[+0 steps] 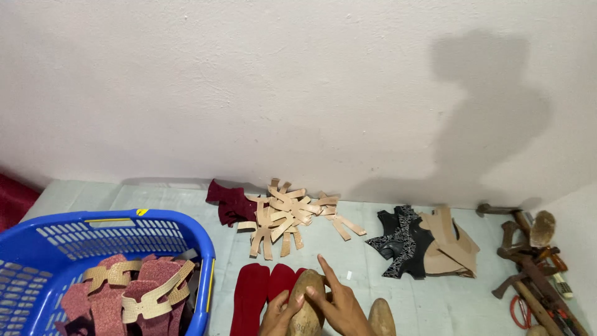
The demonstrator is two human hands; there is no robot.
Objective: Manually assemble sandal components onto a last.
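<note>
Wooden shoe last [308, 302], pale brown and rounded, stood near the bottom edge of the head view, on the grey work surface [373, 274] and partly over the dark red insole pieces [264, 292]. The left hand [278, 316] gripped the last's left side, fingers curled against the wood. The right hand [339, 305] lay over its right side, index finger stretched up along the wood and the other fingers wrapped round it. A second last [382, 317] stood just beside the right hand, at the frame's edge.

Blue plastic basket [93, 227], with slotted walls, occupied the lower left; it held glittery pink and tan cut strap pieces [127, 289], piled loosely. A small yellow mark [142, 212] sat on the basket's far rim; no wording could be made out.

Loose piles lay against the white wall [280, 93]: tan strap cut-outs [286, 218] with a dark red fabric piece [227, 202] touching their left side, then black patterned uppers [401, 239] touching a stack of beige pieces [451, 246]. Hammers and other hand tools [528, 261] lay heaped at the far right, well apart from the hands.
</note>
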